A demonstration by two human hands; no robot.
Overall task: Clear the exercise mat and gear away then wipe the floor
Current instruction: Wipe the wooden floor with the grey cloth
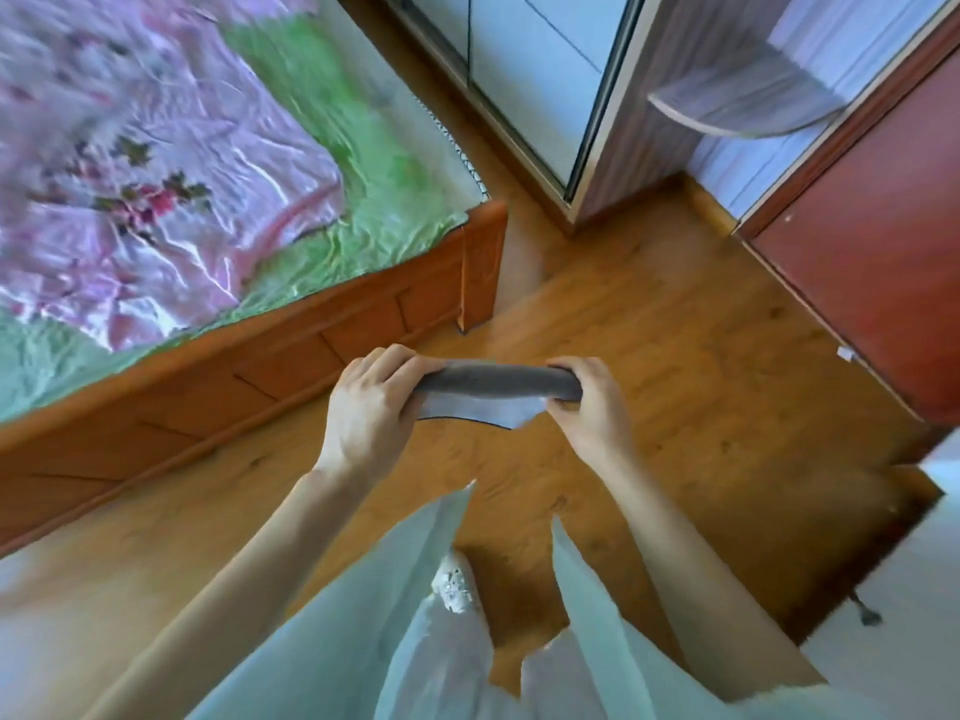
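I see both hands out over the wooden floor (pixel 649 324), each grip clenched on one end of a rolled grey cloth (pixel 498 383): the left hand (pixel 371 407) curls round its left end, the right hand (pixel 589 407) pinches its right end. The cloth hangs level between them, a loose flap drooping beneath, near the foot corner of the bed (pixel 363 324).

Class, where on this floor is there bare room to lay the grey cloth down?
Both hands, left hand and right hand, grip the cloth. Bare floor lies ahead, bordered by the bed frame, wardrobe and red door. The strip between bed and wardrobe is tight; near the feet, clothing crowds the view.
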